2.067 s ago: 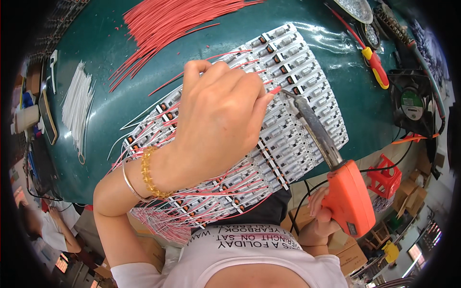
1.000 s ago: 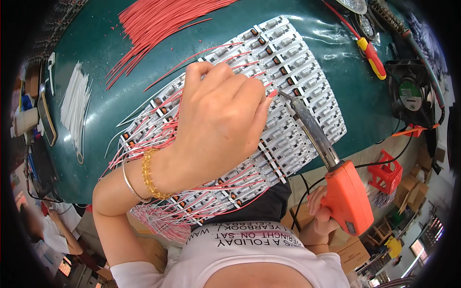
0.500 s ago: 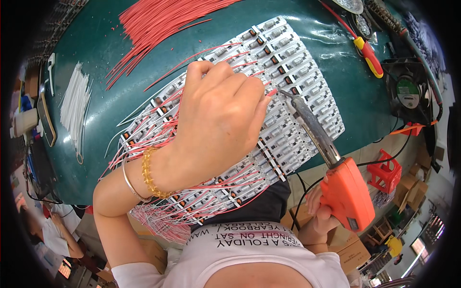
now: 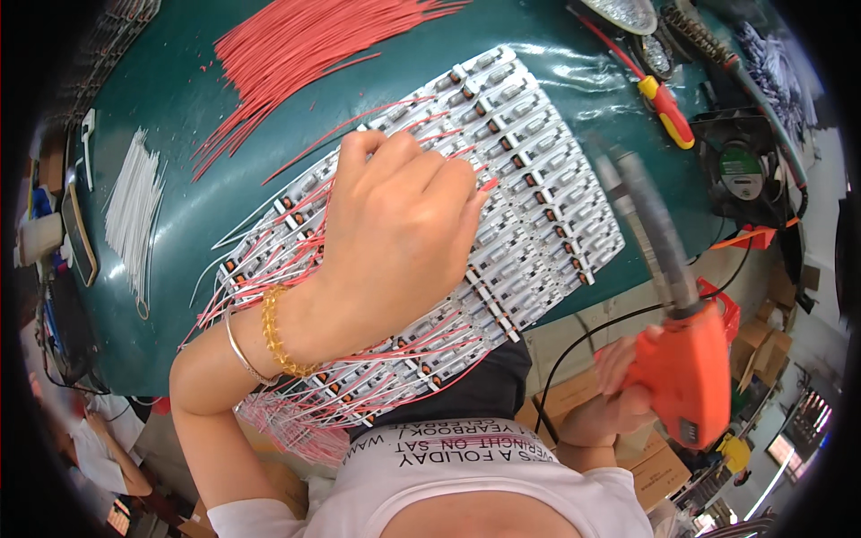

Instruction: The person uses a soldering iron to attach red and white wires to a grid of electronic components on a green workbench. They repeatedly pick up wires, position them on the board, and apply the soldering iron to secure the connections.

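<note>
Green bench, strewn with red wires. Left hand curled, pressing on white circuit strips mid-bench. Right hand clenched around orange soldering gun, off bench edge

Left hand flat on white LED strip panel, right hand around orange soldering gun off the green mat.

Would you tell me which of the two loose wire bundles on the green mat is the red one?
The large fanned bundle at the top, beyond the left hand; the smaller white bundle lies at the left edge.
</note>
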Motion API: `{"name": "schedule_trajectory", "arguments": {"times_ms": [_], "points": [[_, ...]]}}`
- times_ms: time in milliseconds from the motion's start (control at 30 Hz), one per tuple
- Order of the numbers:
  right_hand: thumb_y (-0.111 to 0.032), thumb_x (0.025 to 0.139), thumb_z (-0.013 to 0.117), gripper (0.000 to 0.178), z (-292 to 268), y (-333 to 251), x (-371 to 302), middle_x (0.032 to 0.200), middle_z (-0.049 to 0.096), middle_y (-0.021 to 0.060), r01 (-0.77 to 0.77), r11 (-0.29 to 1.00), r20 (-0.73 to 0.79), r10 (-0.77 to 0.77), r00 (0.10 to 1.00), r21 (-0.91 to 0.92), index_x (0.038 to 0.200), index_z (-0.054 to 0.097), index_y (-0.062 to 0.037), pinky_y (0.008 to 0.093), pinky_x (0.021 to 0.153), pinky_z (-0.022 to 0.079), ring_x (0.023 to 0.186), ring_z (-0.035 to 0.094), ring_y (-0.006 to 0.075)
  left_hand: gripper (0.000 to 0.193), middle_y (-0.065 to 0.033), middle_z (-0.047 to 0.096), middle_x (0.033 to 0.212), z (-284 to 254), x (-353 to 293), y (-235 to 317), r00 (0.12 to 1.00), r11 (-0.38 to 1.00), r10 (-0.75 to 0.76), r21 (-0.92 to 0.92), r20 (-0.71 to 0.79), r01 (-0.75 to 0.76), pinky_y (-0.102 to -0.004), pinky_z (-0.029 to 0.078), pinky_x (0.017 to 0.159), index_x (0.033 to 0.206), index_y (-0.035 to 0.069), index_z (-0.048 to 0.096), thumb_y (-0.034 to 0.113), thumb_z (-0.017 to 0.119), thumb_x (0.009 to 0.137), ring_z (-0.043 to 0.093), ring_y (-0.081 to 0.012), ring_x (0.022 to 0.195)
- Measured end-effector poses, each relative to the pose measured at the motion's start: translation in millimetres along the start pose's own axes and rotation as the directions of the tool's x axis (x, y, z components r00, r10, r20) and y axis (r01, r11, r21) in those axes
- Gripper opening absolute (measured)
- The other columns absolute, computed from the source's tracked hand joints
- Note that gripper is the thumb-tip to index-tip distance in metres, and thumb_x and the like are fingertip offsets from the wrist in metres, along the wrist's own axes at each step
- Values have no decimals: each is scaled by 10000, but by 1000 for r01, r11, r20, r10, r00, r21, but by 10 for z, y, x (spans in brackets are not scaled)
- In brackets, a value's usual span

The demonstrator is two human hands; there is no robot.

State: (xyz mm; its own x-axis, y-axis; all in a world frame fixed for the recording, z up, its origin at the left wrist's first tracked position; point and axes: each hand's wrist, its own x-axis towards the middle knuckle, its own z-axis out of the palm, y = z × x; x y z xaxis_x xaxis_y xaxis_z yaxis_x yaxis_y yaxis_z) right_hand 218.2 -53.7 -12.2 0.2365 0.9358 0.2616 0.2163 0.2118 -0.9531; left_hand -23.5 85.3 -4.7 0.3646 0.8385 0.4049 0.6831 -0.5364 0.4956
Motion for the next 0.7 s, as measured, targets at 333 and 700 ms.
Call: {"name": "schedule_trajectory", "arguments": {"times_ms": [333,700], "points": [[-214,962,574,337,209,94,1625,525,405,-9,-96,968,-275,29,961,-233,1104,573,92,246,395,328,410,377,83,167,-36,517,636,28,-8,-9,1000,998,3,-58,-20,-5,-385,361,724,694,80,563,32,716,740,492,-236,669],[-551,902,560,746,-155,-18,148,503,415,-34,-106,957,137,70,988,270,1312,399,52,236,405,366,393,381,88,165,-36,514,641,61,-46,-36,999,999,1,-48,-32,-2,-382,369,727,702,68,573,14,728,719,495,-244,670]]}}
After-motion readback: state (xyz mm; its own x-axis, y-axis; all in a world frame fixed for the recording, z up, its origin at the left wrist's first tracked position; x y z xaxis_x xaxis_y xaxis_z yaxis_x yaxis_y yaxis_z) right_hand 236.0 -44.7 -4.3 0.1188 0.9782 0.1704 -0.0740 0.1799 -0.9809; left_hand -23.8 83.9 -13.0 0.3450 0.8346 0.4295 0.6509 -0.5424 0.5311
